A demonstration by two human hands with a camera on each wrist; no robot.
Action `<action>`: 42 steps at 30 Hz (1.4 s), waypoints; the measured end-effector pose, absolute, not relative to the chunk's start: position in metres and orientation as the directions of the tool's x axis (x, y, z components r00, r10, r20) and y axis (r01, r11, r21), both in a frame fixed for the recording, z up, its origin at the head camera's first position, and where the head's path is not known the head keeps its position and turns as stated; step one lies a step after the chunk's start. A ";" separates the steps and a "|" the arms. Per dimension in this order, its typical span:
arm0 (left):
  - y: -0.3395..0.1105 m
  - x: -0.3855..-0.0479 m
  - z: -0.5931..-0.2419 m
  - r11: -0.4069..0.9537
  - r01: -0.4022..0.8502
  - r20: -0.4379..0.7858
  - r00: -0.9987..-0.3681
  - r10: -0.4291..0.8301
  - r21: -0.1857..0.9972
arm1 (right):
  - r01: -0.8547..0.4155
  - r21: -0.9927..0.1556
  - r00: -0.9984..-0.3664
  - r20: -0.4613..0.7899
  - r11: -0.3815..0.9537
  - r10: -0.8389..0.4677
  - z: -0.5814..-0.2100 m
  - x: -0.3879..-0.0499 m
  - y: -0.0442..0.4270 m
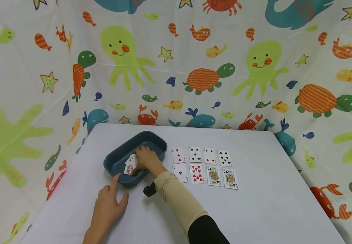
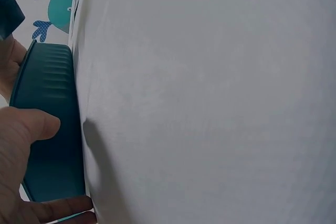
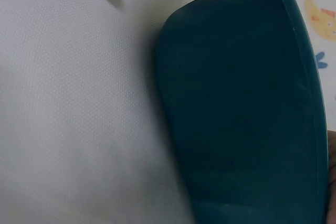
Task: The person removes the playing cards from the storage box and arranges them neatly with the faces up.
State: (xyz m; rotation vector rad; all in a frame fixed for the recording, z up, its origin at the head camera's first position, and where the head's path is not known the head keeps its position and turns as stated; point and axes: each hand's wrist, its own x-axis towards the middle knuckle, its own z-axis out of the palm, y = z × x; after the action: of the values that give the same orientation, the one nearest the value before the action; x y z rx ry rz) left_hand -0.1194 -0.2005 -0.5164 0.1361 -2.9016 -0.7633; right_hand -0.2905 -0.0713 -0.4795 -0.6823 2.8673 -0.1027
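A dark teal tray (image 1: 115,152) stands on the left part of the table with several loose playing cards (image 1: 128,167) inside, one of them a face card. My right hand (image 1: 145,159) reaches over its near right side and lies on or just above those cards; its fingers hide some of them, so any grip cannot be seen. With fingers spread, my left hand (image 1: 107,203) touches the near left corner of the tray. The left wrist view shows the left thumb (image 2: 44,124) against the tray's outer wall (image 2: 52,87).
Right of the tray, several face-up playing cards lie in two rows, among them a king (image 1: 213,176) and a ten of hearts (image 1: 197,174). White cloth covers the table (image 1: 270,189). A curtain (image 1: 163,112) printed with sea animals hangs behind it.
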 end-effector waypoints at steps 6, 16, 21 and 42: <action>-0.203 -0.125 -0.517 0.866 -0.028 0.127 -0.986 -0.105 0.500 | -0.418 -0.185 -0.881 -0.158 0.890 -0.446 -0.477 -0.296 -0.070; -0.206 -0.130 -0.517 0.866 -0.038 0.082 -0.992 -0.091 0.499 | -0.429 -0.364 -0.872 -0.073 0.827 -0.484 -0.461 -0.293 -0.059; -0.205 -0.130 -0.519 0.869 -0.044 0.062 -0.994 -0.086 0.493 | -0.420 -0.447 -0.879 -0.017 0.790 -0.477 -0.448 -0.280 -0.042; -0.207 -0.133 -0.520 0.862 -0.018 0.123 -0.988 -0.093 0.507 | -0.291 -0.617 -0.951 0.105 0.731 -0.290 -0.427 -0.202 0.063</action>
State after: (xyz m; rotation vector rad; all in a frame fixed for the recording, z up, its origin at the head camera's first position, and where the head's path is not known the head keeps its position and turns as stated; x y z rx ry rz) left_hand -0.1329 -0.2068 -0.5198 0.0862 -2.8921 -0.7858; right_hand -0.2022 0.0628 -0.4268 -0.4906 2.9239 -1.0433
